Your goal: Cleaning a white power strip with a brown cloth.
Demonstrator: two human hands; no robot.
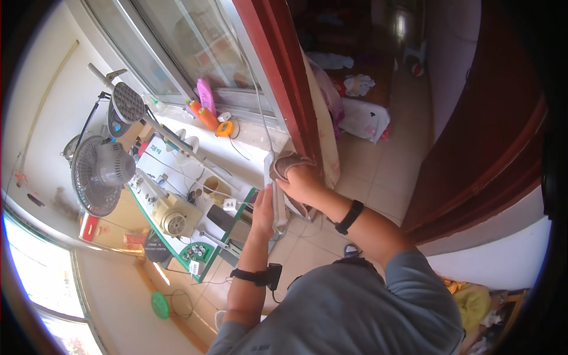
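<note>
One brown cloth (pixel 289 161) beside one red doorframe (pixel 291 77)

The right hand (pixel 303 182) is clutching the cloth; the left hand (pixel 263 210) is lying straight-fingered against one white strip (pixel 276 204), its grip impossible to tell. Two orange cones (pixel 207 119) and one pink bottle (pixel 205 96) are sitting on the windowsill (pixel 251 125).

Matt cloth (pixel 286 161), glossy plastic bottle (pixel 205 96)

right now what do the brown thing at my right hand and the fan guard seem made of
Brown thing: probably matte, soft fabric, judging by its folds, though its weave isn't clear. Fan guard: likely dull grey metal wire, from its thin ribs; plastic remains possible.
</note>
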